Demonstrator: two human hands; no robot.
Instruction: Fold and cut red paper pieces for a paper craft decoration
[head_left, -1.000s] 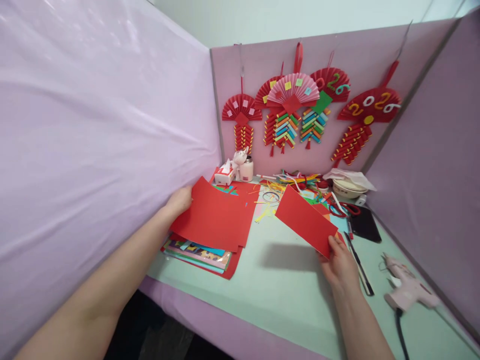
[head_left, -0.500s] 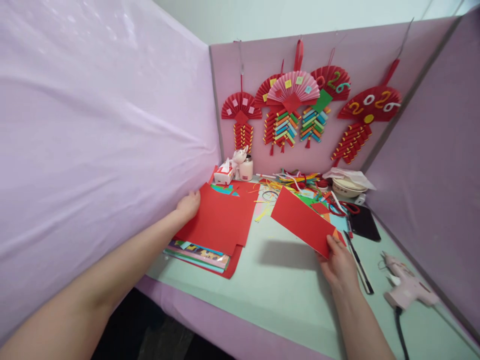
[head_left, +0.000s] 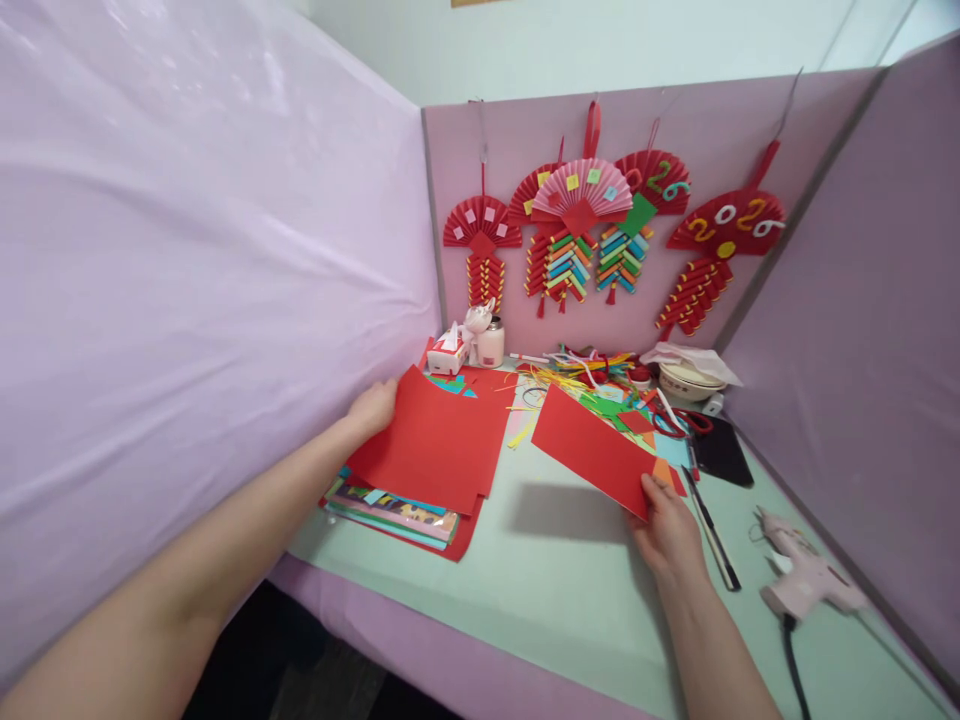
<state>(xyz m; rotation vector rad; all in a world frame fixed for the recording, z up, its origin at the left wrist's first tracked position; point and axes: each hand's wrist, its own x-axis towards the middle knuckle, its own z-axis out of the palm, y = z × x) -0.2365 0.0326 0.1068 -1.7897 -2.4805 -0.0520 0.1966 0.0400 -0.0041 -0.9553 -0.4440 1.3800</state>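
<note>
Right hand [head_left: 670, 530] has the red card [head_left: 592, 450] pinched by its right end, long side slanting away leftward; left hand [head_left: 373, 408] grips the bigger red sheet's [head_left: 435, 440] left edge.

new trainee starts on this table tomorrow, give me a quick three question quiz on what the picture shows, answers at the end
1. Which hand holds the smaller red sheet?

2. Which of these lies farthest right on the table?
a) tissue box
b) glue gun
c) scissors

3. Fill in the blank: the figures on the rightmost hanging decoration read ____.

Key: 1. The right hand. 2. b. 3. 2026.
</note>
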